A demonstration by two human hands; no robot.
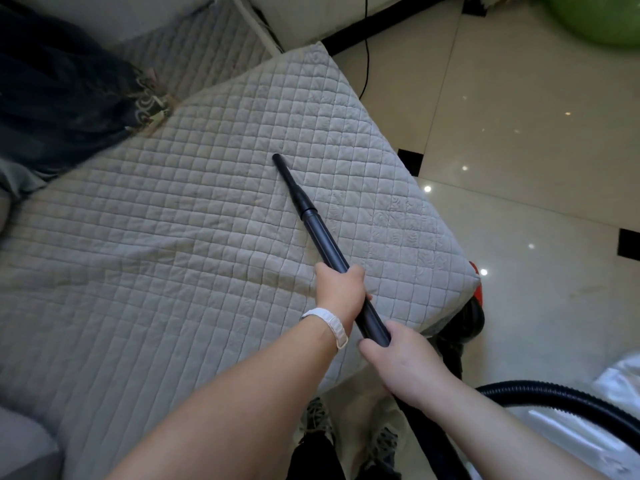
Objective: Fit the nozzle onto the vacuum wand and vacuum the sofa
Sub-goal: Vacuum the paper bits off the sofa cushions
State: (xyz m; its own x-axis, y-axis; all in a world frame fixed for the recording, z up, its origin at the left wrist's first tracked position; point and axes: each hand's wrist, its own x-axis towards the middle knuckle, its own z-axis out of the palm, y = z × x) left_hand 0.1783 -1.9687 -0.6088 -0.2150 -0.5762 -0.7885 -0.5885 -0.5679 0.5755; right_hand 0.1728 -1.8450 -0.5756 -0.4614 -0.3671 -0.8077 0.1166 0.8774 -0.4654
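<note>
Worn on the head, the single wide-angle camera looks steeply down onto the nearby sofa (173, 237) and floor (519, 133).

No readable text, label, brand, number or sign shows anywhere in view.

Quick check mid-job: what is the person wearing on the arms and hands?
No sleeves or gloves are in view. The left hand has a cream-white strap round its wrist, like a watch band. The right hand and its wrist wear nothing.
</note>
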